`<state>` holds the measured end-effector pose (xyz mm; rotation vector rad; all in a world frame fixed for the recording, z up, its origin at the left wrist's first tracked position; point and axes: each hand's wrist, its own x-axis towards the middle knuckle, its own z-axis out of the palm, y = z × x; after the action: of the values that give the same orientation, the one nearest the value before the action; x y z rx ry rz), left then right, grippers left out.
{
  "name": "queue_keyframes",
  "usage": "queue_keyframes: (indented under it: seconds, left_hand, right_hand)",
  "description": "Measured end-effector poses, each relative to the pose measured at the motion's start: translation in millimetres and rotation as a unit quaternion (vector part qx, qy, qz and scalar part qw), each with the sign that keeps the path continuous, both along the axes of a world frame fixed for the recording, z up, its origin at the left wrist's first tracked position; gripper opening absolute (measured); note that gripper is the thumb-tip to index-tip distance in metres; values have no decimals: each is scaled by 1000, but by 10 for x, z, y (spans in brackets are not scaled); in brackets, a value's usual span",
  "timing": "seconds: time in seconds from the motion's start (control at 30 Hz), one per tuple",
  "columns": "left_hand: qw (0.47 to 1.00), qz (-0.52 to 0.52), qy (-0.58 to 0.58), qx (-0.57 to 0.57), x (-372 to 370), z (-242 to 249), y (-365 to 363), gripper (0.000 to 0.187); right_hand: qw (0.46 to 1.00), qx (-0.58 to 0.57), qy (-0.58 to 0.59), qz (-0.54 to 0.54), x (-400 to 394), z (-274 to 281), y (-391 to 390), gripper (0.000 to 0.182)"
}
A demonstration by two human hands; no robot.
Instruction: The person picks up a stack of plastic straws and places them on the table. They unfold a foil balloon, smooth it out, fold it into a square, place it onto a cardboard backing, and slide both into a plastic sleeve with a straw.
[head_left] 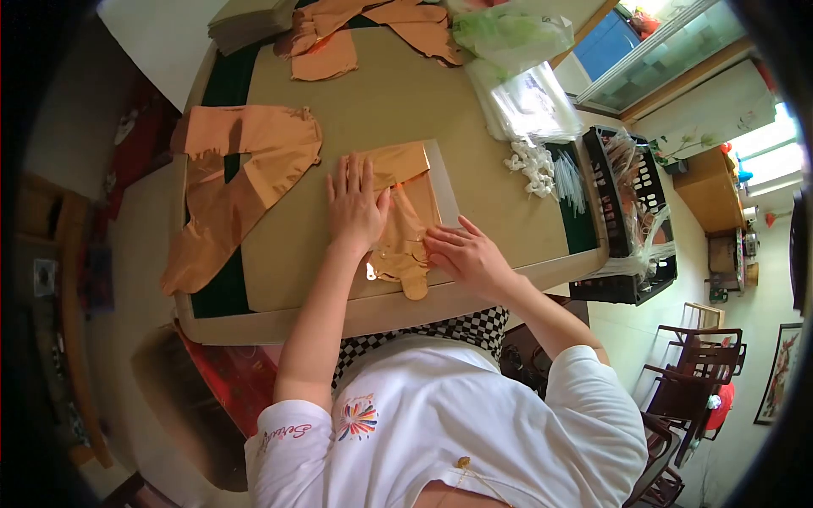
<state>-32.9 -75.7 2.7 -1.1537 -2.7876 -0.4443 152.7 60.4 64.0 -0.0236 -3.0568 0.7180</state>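
A tan nylon stocking [405,222] lies on a grey card [442,176] near the table's front edge, its upper part folded flat and its toe end reaching toward me. My left hand [356,203] presses flat on the stocking's left side, fingers spread. At the stocking's lower right, my right hand [466,254] touches it with its fingers apart. Neither hand grips anything.
A pile of tan stockings [233,173] hangs over the table's left side, and more stockings [364,30] lie at the far edge. Clear plastic bags [529,102] and white clips [533,162] sit at the right, beside a black crate [631,212]. Wooden chairs [699,356] stand farther right.
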Motion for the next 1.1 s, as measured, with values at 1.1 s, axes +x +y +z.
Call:
queue_keyframes:
  seconds: [1.1]
  left_hand:
    - [997, 34, -28, -58, -55, 124, 22, 69]
  right_hand:
    - [978, 70, 185, -61, -1059, -484, 275, 41]
